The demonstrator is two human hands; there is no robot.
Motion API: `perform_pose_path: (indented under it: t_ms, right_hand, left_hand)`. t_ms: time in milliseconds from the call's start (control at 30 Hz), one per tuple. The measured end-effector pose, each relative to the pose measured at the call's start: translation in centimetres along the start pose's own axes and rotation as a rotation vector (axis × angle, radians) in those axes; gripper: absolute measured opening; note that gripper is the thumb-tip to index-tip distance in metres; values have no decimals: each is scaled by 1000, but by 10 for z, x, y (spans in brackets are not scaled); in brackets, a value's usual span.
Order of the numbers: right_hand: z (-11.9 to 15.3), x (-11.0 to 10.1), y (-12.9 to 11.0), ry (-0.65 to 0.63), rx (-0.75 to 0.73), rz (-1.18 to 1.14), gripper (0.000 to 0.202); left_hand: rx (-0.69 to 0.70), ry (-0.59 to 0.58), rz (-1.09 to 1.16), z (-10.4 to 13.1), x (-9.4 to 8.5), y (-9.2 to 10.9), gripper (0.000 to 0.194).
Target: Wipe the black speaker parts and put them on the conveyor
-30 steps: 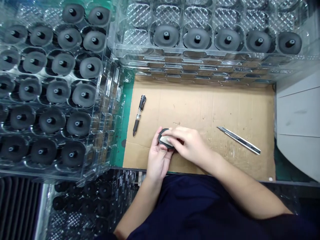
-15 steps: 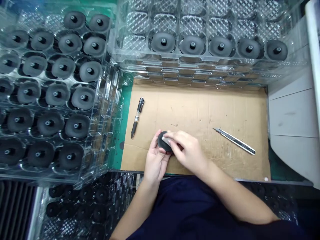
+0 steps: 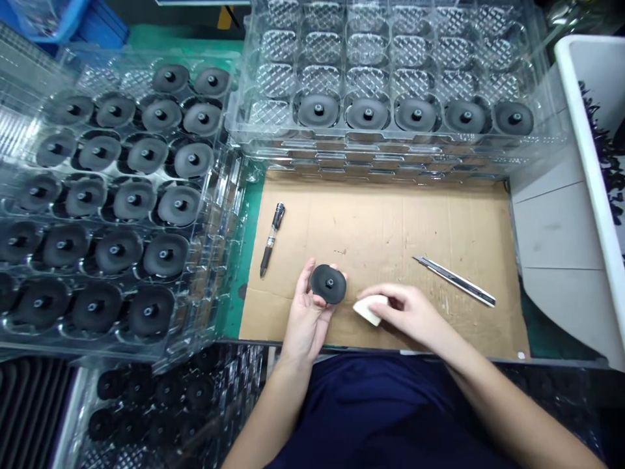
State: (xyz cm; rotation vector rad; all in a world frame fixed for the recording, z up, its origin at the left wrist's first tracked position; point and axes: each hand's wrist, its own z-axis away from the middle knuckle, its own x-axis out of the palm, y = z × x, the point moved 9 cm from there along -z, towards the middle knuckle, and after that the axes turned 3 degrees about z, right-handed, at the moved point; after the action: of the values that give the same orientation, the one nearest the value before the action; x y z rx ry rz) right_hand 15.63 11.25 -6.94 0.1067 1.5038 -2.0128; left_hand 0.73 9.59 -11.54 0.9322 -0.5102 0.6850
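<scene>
A round black part (image 3: 328, 284) with a small central stem faces up in my left hand (image 3: 308, 312), whose fingers and thumb hold its edge. Just to the right, my right hand (image 3: 407, 312) pinches a white wedge-shaped pad (image 3: 372, 309) between thumb and fingers, apart from the black part. Both hands are over the near edge of a cardboard sheet (image 3: 371, 228). A black pen (image 3: 271, 240) lies on the sheet at the left, and a slim cutter knife (image 3: 455, 281) lies on it at the right.
A clear tray (image 3: 234, 124) at the back has a front row of black parts. Stacked clear trays (image 3: 195, 225) at the left hold many more. At the right stands a white bin (image 3: 581, 130) with dark pieces. A blue crate (image 3: 102, 26) is at the back left.
My right hand has moved right, off the black part, and the white pad now shows. The black part's face and stem are uncovered. The camera view has shifted, revealing the bin and crate.
</scene>
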Motion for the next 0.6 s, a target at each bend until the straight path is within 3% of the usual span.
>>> perform_pose_path:
  t_ms: [67,133,233,367,500,533,600]
  right_hand:
    - [15,-16,17,36,63,-1,21]
    - [22,-28,20,104,113,-2,22]
    - [18,-36,-17,246,6,-19,22]
    - [20,-25,-90,431,-334,145,26]
    - [21,-5,-108,240,-429,225,22]
    - [21,-7,-110,227,-443,235,21]
    - [25,-20,-115,333,-477,282,21]
  left_hand:
    - [-33,-3,2,1,3,-2,63]
    - [-65,-8,15,3,9,-4,59]
    - [-94,-9,16,8,19,-7,58]
    - [-151,0,-51,16,30,-4,51]
    - [-170,-2,-85,19,39,1,57]
    - [-150,-8,-84,20,43,3,58]
    - [-109,-29,-80,21,52,6,49]
